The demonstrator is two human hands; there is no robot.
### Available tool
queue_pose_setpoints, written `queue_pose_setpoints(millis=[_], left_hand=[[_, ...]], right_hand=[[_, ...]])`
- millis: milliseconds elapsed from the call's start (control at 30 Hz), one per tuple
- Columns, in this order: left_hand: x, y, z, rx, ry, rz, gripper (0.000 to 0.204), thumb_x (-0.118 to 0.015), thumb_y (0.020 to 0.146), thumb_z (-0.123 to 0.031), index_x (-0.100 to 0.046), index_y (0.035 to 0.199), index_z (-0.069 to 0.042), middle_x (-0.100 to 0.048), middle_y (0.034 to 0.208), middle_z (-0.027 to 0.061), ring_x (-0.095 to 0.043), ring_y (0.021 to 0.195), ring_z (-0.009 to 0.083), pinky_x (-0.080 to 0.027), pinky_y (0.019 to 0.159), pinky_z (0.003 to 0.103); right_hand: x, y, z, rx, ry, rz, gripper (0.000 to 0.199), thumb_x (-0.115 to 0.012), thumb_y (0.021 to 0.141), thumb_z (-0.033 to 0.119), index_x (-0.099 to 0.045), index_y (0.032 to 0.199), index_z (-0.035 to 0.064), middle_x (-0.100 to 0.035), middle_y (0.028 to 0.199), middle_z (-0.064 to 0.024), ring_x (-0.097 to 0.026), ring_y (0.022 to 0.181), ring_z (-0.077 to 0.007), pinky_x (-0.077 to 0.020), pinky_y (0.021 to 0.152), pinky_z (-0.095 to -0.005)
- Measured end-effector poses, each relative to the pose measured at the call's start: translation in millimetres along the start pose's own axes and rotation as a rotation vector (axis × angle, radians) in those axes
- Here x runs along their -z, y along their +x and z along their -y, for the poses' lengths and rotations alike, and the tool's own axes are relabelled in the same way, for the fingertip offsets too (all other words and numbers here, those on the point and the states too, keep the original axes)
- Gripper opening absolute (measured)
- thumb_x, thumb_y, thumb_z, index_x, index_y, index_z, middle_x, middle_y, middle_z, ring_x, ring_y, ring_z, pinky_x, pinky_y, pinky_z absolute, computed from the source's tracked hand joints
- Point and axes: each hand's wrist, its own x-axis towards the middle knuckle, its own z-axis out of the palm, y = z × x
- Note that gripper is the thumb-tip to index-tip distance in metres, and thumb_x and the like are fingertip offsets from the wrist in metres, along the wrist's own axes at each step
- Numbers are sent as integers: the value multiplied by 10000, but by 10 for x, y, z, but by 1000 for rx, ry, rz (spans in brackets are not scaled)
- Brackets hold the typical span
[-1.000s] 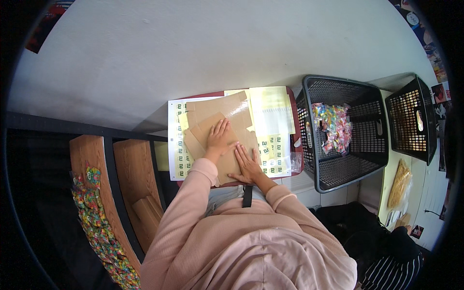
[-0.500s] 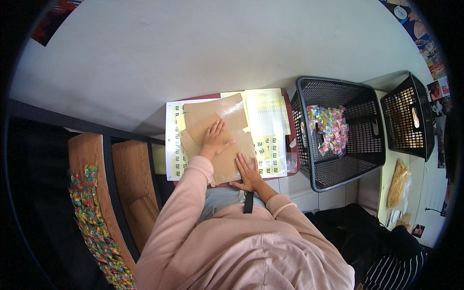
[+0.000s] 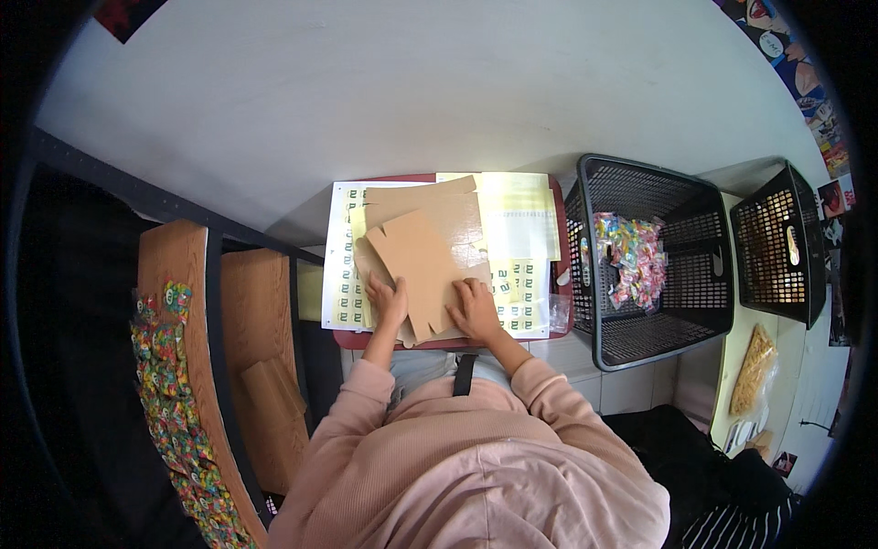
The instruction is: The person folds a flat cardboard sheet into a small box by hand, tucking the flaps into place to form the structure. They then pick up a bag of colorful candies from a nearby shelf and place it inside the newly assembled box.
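Note:
A flat brown cardboard box blank [image 3: 422,265] with slotted ends lies at an angle, its left edge raised. My left hand [image 3: 389,300] grips that left edge near the lower end. At the lower right edge, my right hand [image 3: 476,311] has its fingers bent against the same cardboard. Beneath is another, wider cardboard piece [image 3: 457,212], flat on printed sheets. White and yellow sheets [image 3: 519,215] with green printing cover most of a small dark red table [image 3: 412,177] in front of me.
Right of the table stands a black plastic basket [image 3: 663,325] holding colourful small packets [image 3: 631,261]. A smaller black basket [image 3: 773,238] and a bag of yellowish snacks [image 3: 753,371] are farther right. Wooden shelves [image 3: 256,320] at left hold folded cardboard [image 3: 274,393] and many colourful packets [image 3: 178,393].
Both hands were lying flat on the cardboard. My left hand has moved down to the upper blank's left edge, which is now raised and turned; my right hand's fingers have curled in.

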Motion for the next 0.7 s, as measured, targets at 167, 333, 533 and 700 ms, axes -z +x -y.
queue_pose_setpoints(millis=[167, 333, 533, 700], left_hand=[[89, -11, 38, 107, -676, 349, 348, -509, 826, -112, -410, 1134, 18, -559, 947, 115, -560, 846, 204, -443, 767, 304], [364, -119, -657, 53, -756, 749, 364, -404, 885, -246, -431, 1174, -27, -498, 1075, 78, -490, 994, 174, -436, 792, 308], [47, -404, -788, -621, -35, 767, 490, -445, 847, -346, -416, 1203, -11, -280, 1299, 158, -295, 1195, 312, -266, 981, 363], [-213, -201, -720, -861, 387, 753, 586, -531, 787, -330, -332, 1272, -69, -225, 1345, 142, -206, 1252, 282, -194, 1011, 426]], right_hand=[[-37, 186, -72, -151, 205, -9, 466, -547, 769, 307, -455, 1114, 7, -467, 1016, -197, -461, 948, -335, -386, 823, -372], [339, 362, 256, -601, 934, 315, 536, -467, 822, 417, -449, 1129, -22, -478, 1086, -221, -542, 886, -290, -439, 747, -336], [457, 396, -247, -376, 567, -187, 249, -608, 741, 154, -610, 927, -12, -607, 726, -71, -540, 608, -118, -441, 567, -245], [397, 377, -606, -370, 273, -216, 266, -696, 632, 169, -619, 795, -27, -577, 600, -72, -517, 520, -127, -434, 516, -259]])
